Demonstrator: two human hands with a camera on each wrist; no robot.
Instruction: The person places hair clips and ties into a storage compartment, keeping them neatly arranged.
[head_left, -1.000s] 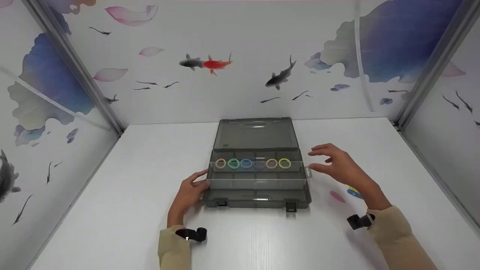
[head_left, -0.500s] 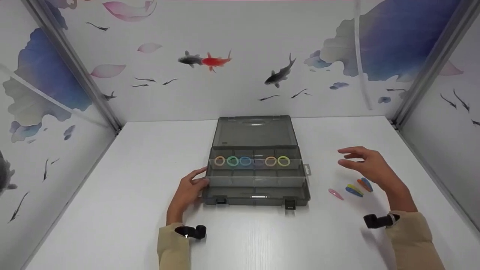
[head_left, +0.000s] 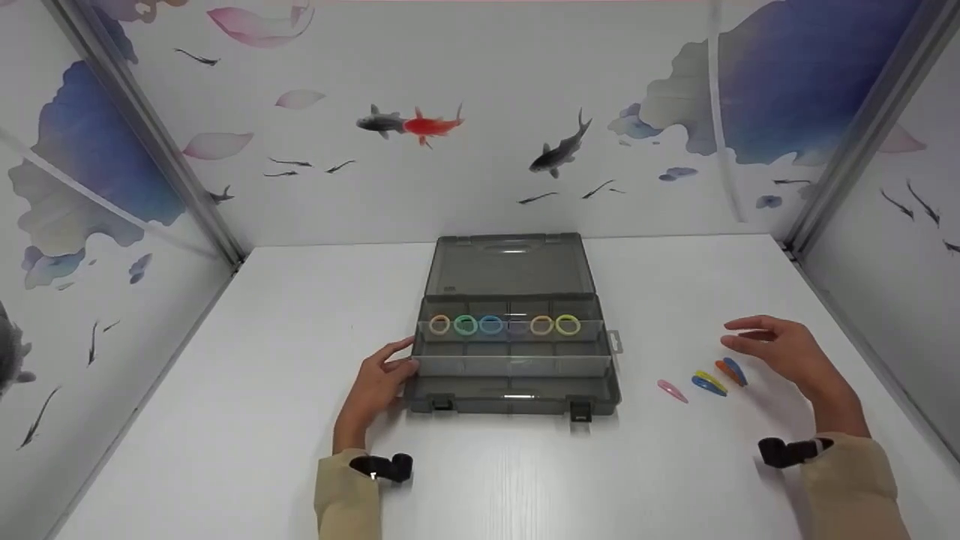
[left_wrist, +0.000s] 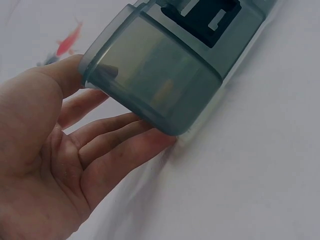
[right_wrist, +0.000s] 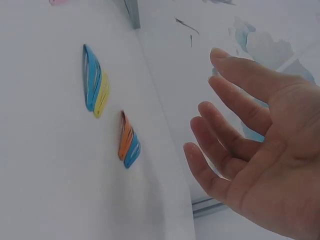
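Note:
A smoky grey compartment box (head_left: 510, 386) lies with its lid raised. My left hand (head_left: 379, 382) holds the box at its left side. In the left wrist view the thumb (left_wrist: 70, 75) hooks over the rim, and the fingers (left_wrist: 130, 150) lie against the outer wall. My right hand (head_left: 787, 349) hovers at the right, fingers loosely bent and holding nothing. Near it lie snap hair clips: a pink clip (head_left: 672, 391), a yellow clip (head_left: 710, 377) beside a blue clip (head_left: 709, 386), and an orange clip (head_left: 727, 371) against another blue clip (right_wrist: 133, 152).
Several coloured hair ties, among them a green one (head_left: 466, 325) and a yellow one (head_left: 568, 325), stand in the box's back row. Its lid (head_left: 510, 266) leans back toward the printed wall (head_left: 487, 172). A hanging tab (head_left: 616, 342) juts from the right side.
My right hand has moved right and toward me, away from the box's right side, uncovering the hair clips. The left hand has kept its place at the box.

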